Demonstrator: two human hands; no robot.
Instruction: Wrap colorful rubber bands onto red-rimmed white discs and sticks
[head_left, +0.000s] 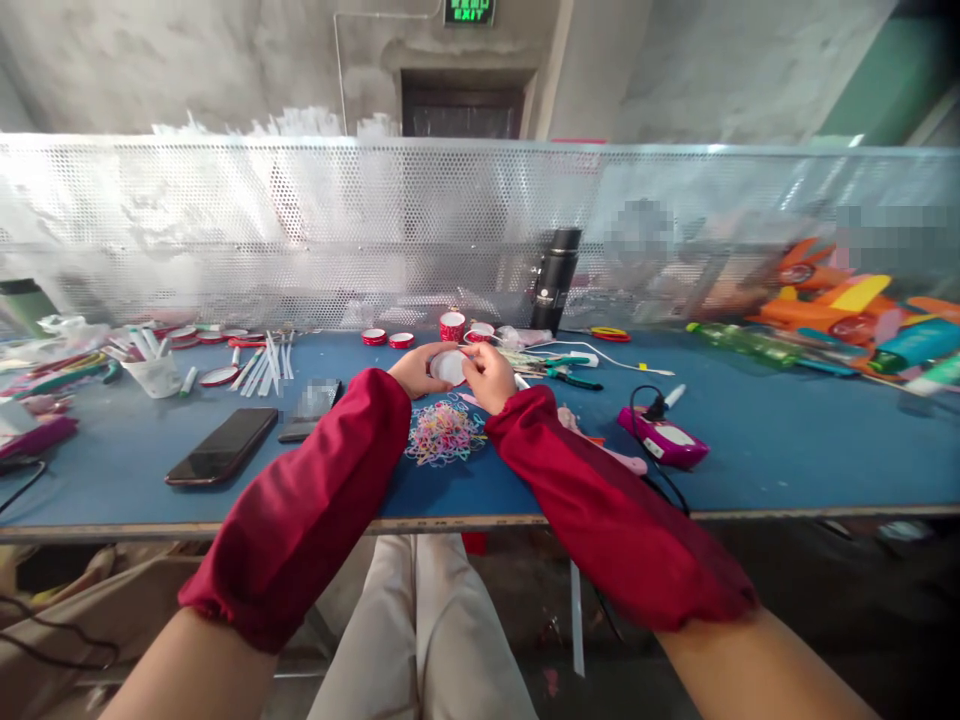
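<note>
Both my hands hold a small round white disc (pixel 448 368), which looks like a lid or shallow dish, over the middle of the blue table. My left hand (pixel 417 370) curls round its left side. My right hand (pixel 489 377) grips its right edge between thumb and fingers. Just below them lies a loose pile of small pastel rubber bands (pixel 445 433). Behind my hands stand small red-patterned round tins (pixel 452 325) with white insides. Whether the disc belongs to one of these tins I cannot tell.
On the left lie a phone (pixel 223 447), a white cup of pens (pixel 152 372) and white sticks (pixel 262 364). To the right are green-handled pliers (pixel 574 378), a purple device with a cable (pixel 664 437) and orange toys (pixel 832 300). A black bottle (pixel 556 280) stands by the mesh screen (pixel 300 230).
</note>
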